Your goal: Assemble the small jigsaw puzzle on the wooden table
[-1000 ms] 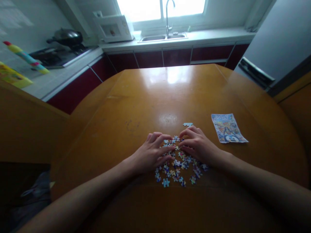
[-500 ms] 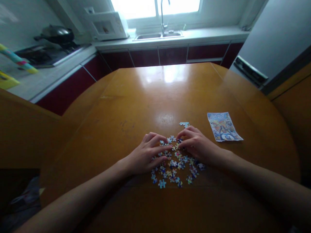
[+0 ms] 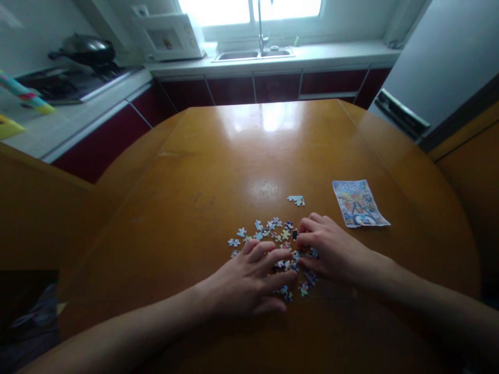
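Note:
Loose jigsaw puzzle pieces (image 3: 286,235) lie in a heap on the wooden table (image 3: 218,171), close to its near edge. My left hand (image 3: 253,278) is spread over the left and lower part of the heap, hiding many pieces under its fingers. At the right side of the heap, my right hand (image 3: 329,241) rests with its fingers bent and apart, the tips at the pieces. Neither hand visibly lifts a piece. Beyond the heap sits a small joined strip of puzzle pieces (image 3: 298,200), pale blue with a corner shape.
A printed picture sheet (image 3: 358,205) lies right of the heap, one corner curled. Past the table run a counter with a sink (image 3: 237,55), a microwave (image 3: 169,39) and a wok (image 3: 88,49) on the stove. A fridge (image 3: 440,67) stands at the right.
My left hand has moved down and right across the heap, uncovering pieces at the upper left. My right hand has shifted slightly right and down, and the joined strip shows fully.

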`<state>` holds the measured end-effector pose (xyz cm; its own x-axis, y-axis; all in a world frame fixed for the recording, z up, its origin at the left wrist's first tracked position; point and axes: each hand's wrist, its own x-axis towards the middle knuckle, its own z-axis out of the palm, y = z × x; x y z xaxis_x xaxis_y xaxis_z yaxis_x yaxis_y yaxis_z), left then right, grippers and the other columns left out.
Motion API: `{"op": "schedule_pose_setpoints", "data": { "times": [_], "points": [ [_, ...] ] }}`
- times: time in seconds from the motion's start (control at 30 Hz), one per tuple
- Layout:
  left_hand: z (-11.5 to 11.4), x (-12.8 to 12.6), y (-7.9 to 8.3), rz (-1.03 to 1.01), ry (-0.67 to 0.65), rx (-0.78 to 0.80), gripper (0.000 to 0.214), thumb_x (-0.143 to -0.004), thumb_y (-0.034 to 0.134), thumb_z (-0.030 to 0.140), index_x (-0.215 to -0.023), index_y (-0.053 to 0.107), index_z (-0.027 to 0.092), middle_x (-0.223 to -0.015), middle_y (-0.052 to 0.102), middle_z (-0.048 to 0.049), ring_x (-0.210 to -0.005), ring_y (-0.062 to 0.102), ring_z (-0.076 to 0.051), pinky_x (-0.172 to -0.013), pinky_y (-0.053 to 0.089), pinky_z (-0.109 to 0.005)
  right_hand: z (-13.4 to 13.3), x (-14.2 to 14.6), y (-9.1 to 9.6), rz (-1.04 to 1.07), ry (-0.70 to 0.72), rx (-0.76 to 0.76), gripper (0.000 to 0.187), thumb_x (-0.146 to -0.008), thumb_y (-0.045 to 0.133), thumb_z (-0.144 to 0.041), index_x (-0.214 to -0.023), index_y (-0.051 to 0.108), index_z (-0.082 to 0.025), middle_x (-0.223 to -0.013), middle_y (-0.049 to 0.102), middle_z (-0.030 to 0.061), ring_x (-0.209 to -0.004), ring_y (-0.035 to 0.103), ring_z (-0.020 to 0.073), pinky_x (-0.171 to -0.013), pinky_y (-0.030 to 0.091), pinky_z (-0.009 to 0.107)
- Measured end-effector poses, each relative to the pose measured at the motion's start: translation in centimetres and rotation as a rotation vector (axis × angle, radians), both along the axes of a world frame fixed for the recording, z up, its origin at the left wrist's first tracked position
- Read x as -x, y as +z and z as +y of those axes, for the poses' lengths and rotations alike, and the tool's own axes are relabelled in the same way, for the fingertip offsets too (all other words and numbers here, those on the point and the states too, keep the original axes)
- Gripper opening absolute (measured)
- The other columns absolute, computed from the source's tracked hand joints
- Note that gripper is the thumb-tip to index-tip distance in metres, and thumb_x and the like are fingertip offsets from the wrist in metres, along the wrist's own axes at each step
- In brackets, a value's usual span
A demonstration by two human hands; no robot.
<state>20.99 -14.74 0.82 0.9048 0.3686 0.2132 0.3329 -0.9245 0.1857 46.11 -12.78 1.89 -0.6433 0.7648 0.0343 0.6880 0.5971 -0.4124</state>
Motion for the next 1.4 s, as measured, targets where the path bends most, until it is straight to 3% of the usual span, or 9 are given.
{"op": "schedule_pose_setpoints", "data": {
  "times": [0.3,0.5,0.67,0.8,0.9,1.1,1.17,1.23,1.4],
  "points": [
    [0.3,0.3,-0.1,-0.045,-0.043,0.048,0.049,-0.093,0.053,0.060,-0.130,0.057,0.028,-0.129,0.055,-0.0073,-0.112,0.044,-0.028,-0.096,0.036,-0.042,-1.4,1.1,-0.8,0.071,-0.091,0.080,0.009,-0.076,0.069,-0.014,-0.081,0.063,-0.019,-0.094,0.062,0.0066,-0.088,0.050,0.0223,-0.074,0.035,0.035],
    [1.3,0.0,-0.1,-0.318,0.159,0.099,0.020,-0.094,0.063,0.023,-0.113,0.064,0.023,-0.105,0.065,-0.0046,-0.096,0.051,-0.020,-0.086,0.044,-0.034,-1.0,1.1,-0.4,0.224,-0.126,0.205,0.012,-0.077,0.064,-0.009,-0.075,0.064,-0.020,-0.077,0.067,0.0009,-0.077,0.055,0.0170,-0.075,0.038,0.034],
    [2.7,-0.6,0.6,-0.428,0.212,0.135,0.017,-0.092,0.066,0.023,-0.108,0.064,0.021,-0.098,0.069,-0.0029,-0.089,0.055,-0.017,-0.082,0.049,-0.032,0.4,0.7,0.4,0.477,-0.209,0.458,0.011,-0.080,0.062,-0.011,-0.081,0.070,-0.018,-0.076,0.070,0.0023,-0.069,0.059,0.0142,-0.065,0.046,0.029],
    [4.1,-1.7,1.1,-0.409,0.167,0.102,0.019,-0.091,0.069,0.027,-0.109,0.066,0.022,-0.098,0.072,-0.0026,-0.088,0.057,-0.017,-0.081,0.049,-0.032,1.7,0.2,0.3,0.619,-0.276,0.601,0.004,-0.079,0.067,-0.016,-0.082,0.069,-0.017,-0.075,0.070,0.0032,-0.068,0.059,0.0138,-0.061,0.046,0.028],
    [5.3,-2.6,1.1,-0.382,0.106,0.105,0.011,-0.093,0.066,0.026,-0.103,0.069,0.023,-0.097,0.072,-0.0023,-0.086,0.057,-0.016,-0.080,0.048,-0.032,2.3,-0.1,0.0,0.743,-0.280,0.707,0.011,-0.077,0.072,-0.020,-0.086,0.065,-0.018,-0.078,0.070,0.0031,-0.069,0.061,0.0140,-0.061,0.046,0.028],
    [8.2,-3.2,1.4,-0.309,-0.093,0.214,0.006,-0.092,0.066,0.025,-0.092,0.072,0.024,-0.097,0.071,-0.0025,-0.090,0.057,-0.016,-0.083,0.048,-0.031,2.7,-0.2,-0.2,0.807,-0.280,0.780,0.018,-0.075,0.073,-0.017,-0.089,0.062,-0.018,-0.075,0.070,0.0015,-0.068,0.061,0.0137,-0.062,0.045,0.028],
    [9.2,-3.2,1.3,-0.282,-0.160,0.264,0.006,-0.092,0.066,0.025,-0.093,0.072,0.024,-0.096,0.071,-0.0027,-0.091,0.057,-0.016,-0.084,0.048,-0.031,2.9,-0.1,-0.3,0.806,-0.279,0.754,0.018,-0.076,0.072,-0.018,-0.091,0.062,-0.018,-0.074,0.069,0.0010,-0.068,0.061,0.0141,-0.061,0.045,0.028],
    [10.3,-3.2,0.9,-0.299,-0.155,0.276,0.007,-0.093,0.065,0.025,-0.091,0.072,0.025,-0.094,0.070,-0.0028,-0.090,0.058,-0.016,-0.084,0.049,-0.032,3.1,-0.1,-0.4,0.769,-0.341,0.618,0.015,-0.079,0.070,-0.019,-0.092,0.062,-0.018,-0.074,0.067,0.0009,-0.068,0.060,0.0147,-0.061,0.045,0.029],
    [13.2,-3.2,-1.2,-0.431,0.057,0.208,0.008,-0.092,0.066,0.025,-0.088,0.073,0.025,-0.090,0.070,-0.0023,-0.086,0.057,-0.016,-0.079,0.048,-0.031,4.4,-0.6,-1.5,0.570,-0.553,0.139,0.007,-0.087,0.059,-0.018,-0.086,0.066,-0.020,-0.078,0.064,0.0023,-0.072,0.058,0.0166,-0.066,0.046,0.033]
  ]
}}
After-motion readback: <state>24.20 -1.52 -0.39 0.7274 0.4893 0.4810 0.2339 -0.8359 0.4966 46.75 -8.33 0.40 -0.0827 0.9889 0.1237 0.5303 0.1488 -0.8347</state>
